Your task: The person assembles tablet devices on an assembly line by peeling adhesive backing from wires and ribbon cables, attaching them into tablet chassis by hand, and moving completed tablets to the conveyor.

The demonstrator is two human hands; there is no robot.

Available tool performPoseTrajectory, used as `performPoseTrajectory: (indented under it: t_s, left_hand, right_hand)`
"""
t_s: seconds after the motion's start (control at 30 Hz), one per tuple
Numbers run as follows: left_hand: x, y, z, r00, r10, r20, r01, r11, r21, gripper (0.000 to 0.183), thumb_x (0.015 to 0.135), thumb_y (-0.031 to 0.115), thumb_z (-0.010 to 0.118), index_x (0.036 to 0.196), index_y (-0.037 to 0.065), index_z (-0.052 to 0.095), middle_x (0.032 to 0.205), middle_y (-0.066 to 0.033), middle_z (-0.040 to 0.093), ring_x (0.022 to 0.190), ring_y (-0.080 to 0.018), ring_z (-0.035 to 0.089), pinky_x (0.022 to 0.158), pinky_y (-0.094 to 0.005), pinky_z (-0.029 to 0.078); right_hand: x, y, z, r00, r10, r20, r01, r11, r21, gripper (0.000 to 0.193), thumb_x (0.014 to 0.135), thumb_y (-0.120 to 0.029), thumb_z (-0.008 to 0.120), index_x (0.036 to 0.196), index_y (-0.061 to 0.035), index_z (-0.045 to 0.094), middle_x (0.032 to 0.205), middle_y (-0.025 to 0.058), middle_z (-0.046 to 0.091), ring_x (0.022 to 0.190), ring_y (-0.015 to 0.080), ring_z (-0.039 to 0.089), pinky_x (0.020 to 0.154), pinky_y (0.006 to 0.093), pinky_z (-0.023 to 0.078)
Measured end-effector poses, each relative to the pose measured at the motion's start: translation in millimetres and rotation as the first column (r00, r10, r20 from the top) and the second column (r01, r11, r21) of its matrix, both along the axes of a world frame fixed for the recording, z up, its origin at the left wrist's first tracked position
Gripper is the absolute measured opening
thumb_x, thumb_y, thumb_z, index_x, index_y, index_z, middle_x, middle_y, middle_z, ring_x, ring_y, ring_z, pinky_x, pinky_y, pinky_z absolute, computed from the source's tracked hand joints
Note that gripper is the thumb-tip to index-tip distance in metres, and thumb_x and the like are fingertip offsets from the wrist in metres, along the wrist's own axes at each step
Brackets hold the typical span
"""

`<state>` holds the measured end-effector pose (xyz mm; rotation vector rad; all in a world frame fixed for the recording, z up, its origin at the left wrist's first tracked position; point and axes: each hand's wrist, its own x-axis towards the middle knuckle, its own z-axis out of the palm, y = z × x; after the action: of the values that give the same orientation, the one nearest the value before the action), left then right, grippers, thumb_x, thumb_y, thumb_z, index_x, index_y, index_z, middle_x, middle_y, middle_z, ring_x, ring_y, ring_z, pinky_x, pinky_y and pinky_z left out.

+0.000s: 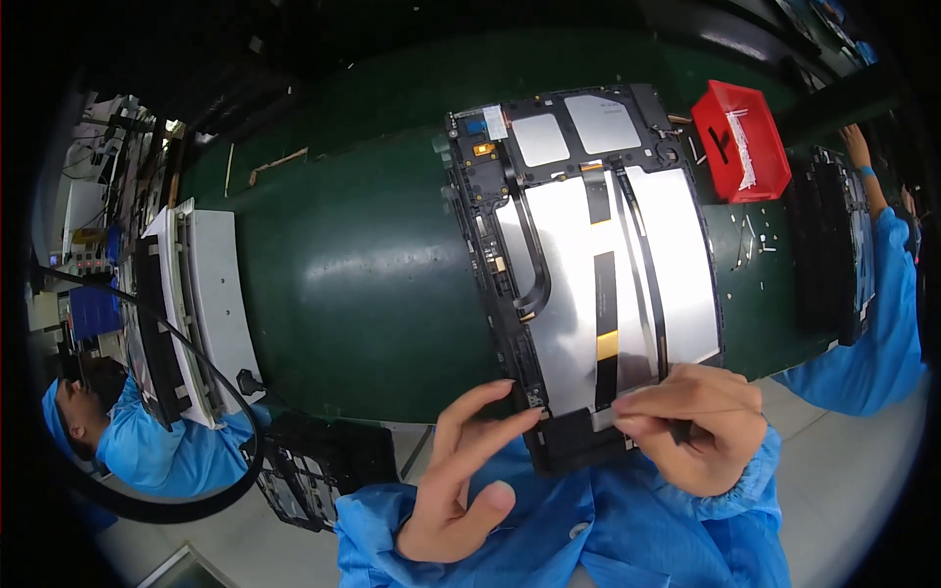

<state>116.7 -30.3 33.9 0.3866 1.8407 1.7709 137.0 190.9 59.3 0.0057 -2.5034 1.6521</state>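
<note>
An opened tablet-like device (681, 255) lies in front of me, with silver battery panels in a black frame. A black flat ribbon cable (607, 294) with gold-coloured bands runs down its middle; another dark cable (642, 235) lies to the right. At the near edge, my right hand (701, 421) is closed in a pinch beside a small grey strip (601, 419) by the ribbon's lower end. What sits between its fingertips is mostly hidden. My left hand (461, 470) has its fingers spread, with a fingertip at the device's lower left corner and nothing held.
A red bin (720, 167) with white strips stands at the far right, small scraps near it. Stacked panels (218, 314) are at the left, another opened device (304, 470) near left. Co-workers in blue sit left (162, 446) and right (872, 333). The tabletop (363, 284) is green.
</note>
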Motion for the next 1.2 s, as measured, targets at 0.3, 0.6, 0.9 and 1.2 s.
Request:
performPoseTrajectory:
  t_s: [0.3,0.6,0.9,1.2]
  left_hand:
    - [3,1,19,0.971,-0.132,0.197,0.124,0.991,0.048,0.078,0.088,0.051,0.045,0.138,-0.008,0.035,0.150,-0.0224,0.014,0.138,-0.0322,0.018,0.110,-0.0404,0.012]
    - [10,-1,15,0.943,-0.096,0.319,0.052,0.988,0.143,0.078,0.093,0.051,0.037,0.141,-0.010,0.024,0.152,-0.0214,0.003,0.141,-0.0329,0.009,0.112,-0.0429,0.006]
    - [3,-9,-6,0.863,0.038,0.503,-0.203,0.939,0.276,0.043,0.093,0.028,0.049,0.117,-0.006,0.057,0.141,-0.0204,0.028,0.132,-0.0258,0.023,0.102,-0.0360,0.027]
    - [-12,14,-33,0.979,0.191,-0.075,-0.184,0.979,0.091,0.014,0.081,0.001,0.063,0.094,0.000,0.059,0.080,-0.0092,0.059,0.072,-0.0148,0.056,0.067,-0.0249,0.043]
  right_hand:
    - [-6,-9,-22,0.996,-0.047,-0.082,0.044,0.998,-0.034,0.015,0.063,0.005,0.071,0.078,0.0035,0.066,0.068,0.0135,0.062,0.055,0.0247,0.060,0.055,0.0302,0.050]
    - [-5,-12,-20,0.998,-0.046,-0.041,0.047,0.999,0.011,0.014,0.064,0.004,0.071,0.076,0.0039,0.065,0.069,0.0150,0.062,0.056,0.0266,0.060,0.059,0.0312,0.051]
    - [-5,-12,-10,1.000,0.007,-0.007,-0.006,0.996,0.084,0.014,0.065,0.001,0.073,0.076,0.0026,0.065,0.069,0.0131,0.061,0.058,0.0274,0.059,0.058,0.0328,0.050]
    - [-10,-23,-8,0.989,0.080,0.125,-0.105,0.972,0.209,0.018,0.072,0.000,0.068,0.087,0.0018,0.057,0.083,0.0133,0.052,0.072,0.0301,0.057,0.060,0.0356,0.048]
